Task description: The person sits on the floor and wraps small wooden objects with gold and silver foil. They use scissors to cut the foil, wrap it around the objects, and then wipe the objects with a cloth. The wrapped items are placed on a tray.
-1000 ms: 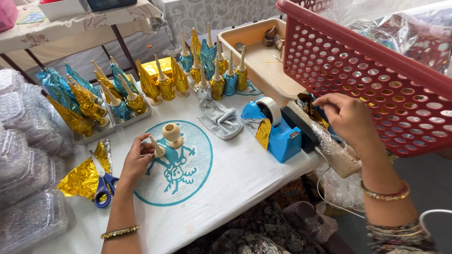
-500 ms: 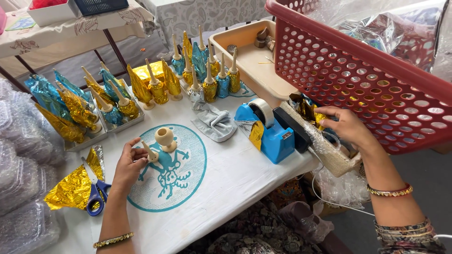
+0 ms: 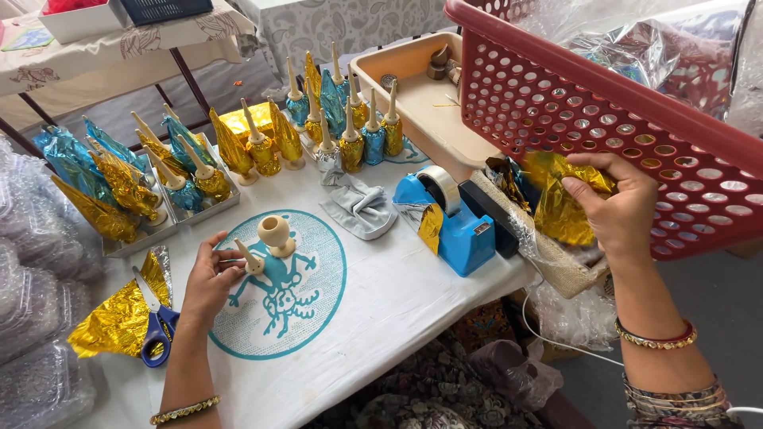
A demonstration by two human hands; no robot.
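Under my left hand [image 3: 208, 280] lies the white cloth of the tabletop [image 3: 381, 302], and my grip there is closed on a small wooden cone piece [image 3: 248, 258], pinched at its base between thumb and fingertips with the point slanting up and away from me. Just beyond it, touching or nearly so, stands a round wooden cup piece [image 3: 275, 235] on the printed teal circle [image 3: 318, 278]. Just left of that hand lie blue-handled scissors [image 3: 156, 327] on a crumpled gold foil sheet [image 3: 111, 327].

My right hand [image 3: 616, 210] is raised off to the right, against the side of the red plastic basket [image 3: 604, 119], and its grip is closed on a crinkled piece of gold foil [image 3: 560, 208] that hangs below my fingers. Left of that hand sits a blue tape dispenser [image 3: 449, 222], with a grey cloth [image 3: 359, 208] further left. Beyond both hands stand rows of foil-wrapped pieces [image 3: 342, 131], gold and blue, some in a metal tray [image 3: 191, 210].
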